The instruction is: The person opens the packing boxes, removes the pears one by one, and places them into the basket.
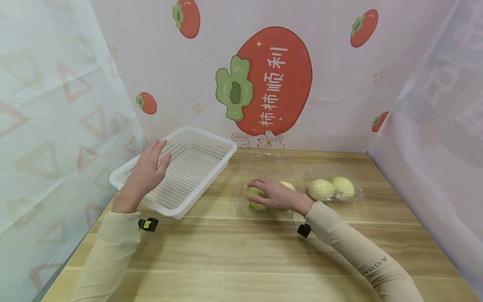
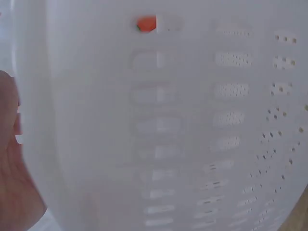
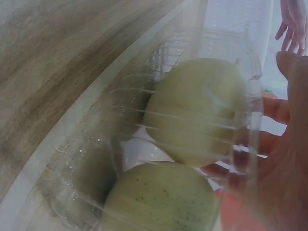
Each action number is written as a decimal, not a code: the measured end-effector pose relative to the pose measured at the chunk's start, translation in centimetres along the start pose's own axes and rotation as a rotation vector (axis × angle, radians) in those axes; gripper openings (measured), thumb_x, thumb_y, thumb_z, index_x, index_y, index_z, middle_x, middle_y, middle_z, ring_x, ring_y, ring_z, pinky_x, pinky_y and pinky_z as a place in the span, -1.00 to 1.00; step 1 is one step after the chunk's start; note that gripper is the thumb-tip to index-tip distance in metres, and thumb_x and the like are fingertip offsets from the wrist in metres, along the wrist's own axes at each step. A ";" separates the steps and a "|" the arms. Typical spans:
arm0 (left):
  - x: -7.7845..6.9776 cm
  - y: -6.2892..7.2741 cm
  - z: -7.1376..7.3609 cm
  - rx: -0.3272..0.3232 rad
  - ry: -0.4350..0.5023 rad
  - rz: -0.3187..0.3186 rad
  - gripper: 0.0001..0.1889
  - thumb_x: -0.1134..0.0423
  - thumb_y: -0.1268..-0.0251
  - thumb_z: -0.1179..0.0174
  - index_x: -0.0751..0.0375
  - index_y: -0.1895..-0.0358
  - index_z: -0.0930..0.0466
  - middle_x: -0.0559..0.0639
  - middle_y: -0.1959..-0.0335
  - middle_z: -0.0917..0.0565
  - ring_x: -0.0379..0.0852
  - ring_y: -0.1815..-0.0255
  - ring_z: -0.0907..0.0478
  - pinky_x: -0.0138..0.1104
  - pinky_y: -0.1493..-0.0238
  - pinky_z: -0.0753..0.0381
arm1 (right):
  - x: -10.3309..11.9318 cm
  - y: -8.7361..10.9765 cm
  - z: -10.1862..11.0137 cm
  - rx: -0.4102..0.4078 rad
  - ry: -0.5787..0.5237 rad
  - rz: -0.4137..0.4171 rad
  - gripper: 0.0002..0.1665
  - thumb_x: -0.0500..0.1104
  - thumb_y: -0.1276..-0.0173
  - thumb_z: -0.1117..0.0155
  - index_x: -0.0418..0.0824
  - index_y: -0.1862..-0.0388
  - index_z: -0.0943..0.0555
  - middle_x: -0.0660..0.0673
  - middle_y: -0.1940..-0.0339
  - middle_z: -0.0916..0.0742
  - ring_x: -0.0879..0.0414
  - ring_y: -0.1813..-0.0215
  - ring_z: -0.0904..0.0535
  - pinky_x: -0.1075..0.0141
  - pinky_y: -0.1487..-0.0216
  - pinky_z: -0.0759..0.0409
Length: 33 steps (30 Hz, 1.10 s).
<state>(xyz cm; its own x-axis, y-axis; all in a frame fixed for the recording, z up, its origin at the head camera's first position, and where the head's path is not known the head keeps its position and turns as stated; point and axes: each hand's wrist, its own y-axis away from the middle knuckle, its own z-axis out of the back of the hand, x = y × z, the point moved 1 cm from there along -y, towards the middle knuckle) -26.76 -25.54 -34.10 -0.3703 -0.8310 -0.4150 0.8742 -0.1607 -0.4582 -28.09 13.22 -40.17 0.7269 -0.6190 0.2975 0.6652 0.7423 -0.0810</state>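
One wooden table (image 1: 234,256): supports all items below.
White basket (image 1: 205,191): on the table at my left; long axis slants from near left to far right; mouth faces up. Left wrist view adds the oblong wall slots, one showing an orange-red patch (image 2: 147,24).
Open clear container (image 1: 244,211): ahead of me, right of the basket; its lid extends toward the back. Right wrist view adds the ribbed wall.
Second clear pack (image 1: 358,193): right of the container; long axis roughly left to right; holds two pale yellow fruits (image 1: 320,189).
Left hand (image 1: 148,167): above the basket's left rim, fingers extended, thumb apart, gripping nothing; rim contact cannot be confirmed.
Right hand (image 1: 276,193): over the container, fingers parted and slightly bent, without a closed grip. Right wrist view shows fingers behind the clear wall, one reaching the fruit.
Left fruit (image 1: 258,206): in the container, partly under my hand; rounded, pointing direction unclear.
Right fruit (image 1: 287,184): beside it, set slightly farther back.
Dark specks (image 3: 161,197): on the lower fruit, right wrist view only.
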 end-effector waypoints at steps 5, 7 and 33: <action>1.7 -0.1 0.5 -0.026 -0.006 0.008 -0.42 0.04 -0.58 0.18 0.40 -0.44 -0.19 0.47 -0.41 -0.25 0.45 -0.42 -0.18 0.29 -0.39 -0.14 | -0.2 -0.2 -0.4 0.017 0.015 -0.006 -0.30 0.30 -0.50 0.05 -0.13 -0.36 -0.47 -0.14 -0.34 -0.56 -0.07 -0.40 -0.44 0.00 -0.42 -0.39; 2.4 -0.2 0.6 -0.041 -0.004 0.014 -0.43 0.05 -0.58 0.18 0.41 -0.42 -0.21 0.46 -0.40 -0.27 0.44 -0.40 -0.20 0.28 -0.38 -0.15 | -0.2 -0.3 -0.6 0.021 0.018 -0.011 -0.30 0.30 -0.49 0.05 -0.13 -0.36 -0.47 -0.15 -0.35 -0.56 -0.08 -0.40 -0.44 -0.01 -0.43 -0.38; 9.3 -0.6 0.9 -0.013 -0.289 0.143 -0.44 0.08 -0.56 0.23 0.53 -0.34 -0.20 0.58 -0.30 -0.26 0.55 -0.33 -0.11 0.39 -0.22 -0.19 | -1.0 -1.6 -2.0 0.074 0.146 -0.022 -0.19 0.45 -0.37 0.01 -0.07 -0.34 -0.50 -0.11 -0.32 -0.58 -0.03 -0.34 -0.49 0.07 -0.32 -0.51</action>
<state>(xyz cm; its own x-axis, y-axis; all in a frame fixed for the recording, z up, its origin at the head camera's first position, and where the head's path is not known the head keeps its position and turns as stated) -30.43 -33.62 -36.96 -0.1379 -0.9617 -0.2368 0.9063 -0.0261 -0.4218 -29.56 12.14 -42.26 0.7330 -0.6621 0.1562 0.6708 0.7416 -0.0040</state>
